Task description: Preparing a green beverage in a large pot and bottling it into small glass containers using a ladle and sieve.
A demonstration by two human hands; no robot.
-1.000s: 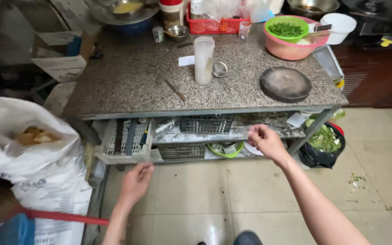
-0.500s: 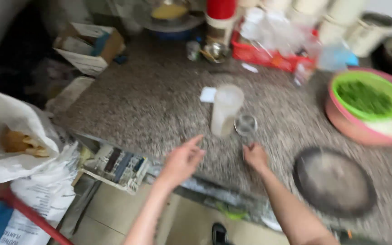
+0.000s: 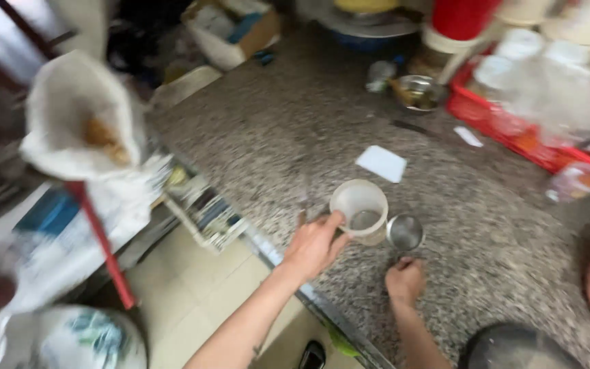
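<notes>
A tall translucent white plastic cup (image 3: 360, 208) stands on the speckled granite counter (image 3: 288, 137). My left hand (image 3: 315, 244) is wrapped around the cup's near side. Right beside the cup sits a small round metal cup (image 3: 405, 232). My right hand (image 3: 405, 280) rests on the counter just in front of the metal cup, fingers curled, holding nothing that I can see. The picture is blurred by motion.
A white card (image 3: 382, 163) lies behind the cup. Further back are a small steel bowl (image 3: 418, 92), a red basket (image 3: 534, 130) and a red container (image 3: 464, 15). A dark round pan (image 3: 513, 348) sits at the near right. White sacks (image 3: 80, 116) stand left of the counter.
The view has swung closer over the counter. My left hand has reached forward and taken hold of the plastic cup. My right hand has settled on the counter before the metal cup.
</notes>
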